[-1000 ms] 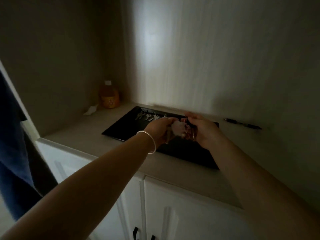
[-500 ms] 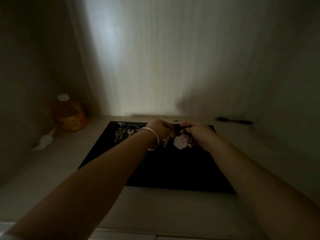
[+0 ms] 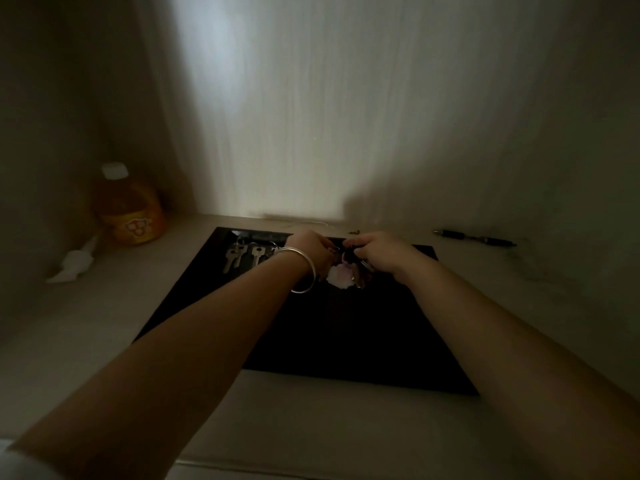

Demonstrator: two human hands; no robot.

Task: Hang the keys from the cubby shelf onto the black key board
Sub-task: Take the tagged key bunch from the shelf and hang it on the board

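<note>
The cubby shelf (image 3: 104,327) carries the black key board (image 3: 346,334) lying flat at its middle, near the back edge. Both hands meet over the board's far edge: the left hand (image 3: 311,251) and right hand (image 3: 384,252) pinch a bunch of keys (image 3: 349,268) between their fingers, its pale charm just below them. Three silver keys (image 3: 242,256) lie at the board's back left corner.

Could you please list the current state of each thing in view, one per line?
Flat black key board: lying on the shelf.
Silver keys: hung at the board's far left.
Key bunch with pale pink charm: held over the board.
Left hand: pinching the bunch.
Right hand: gripping the bunch.
Orange drink bottle: upright, capped.
Black pen: lying flat.
</note>
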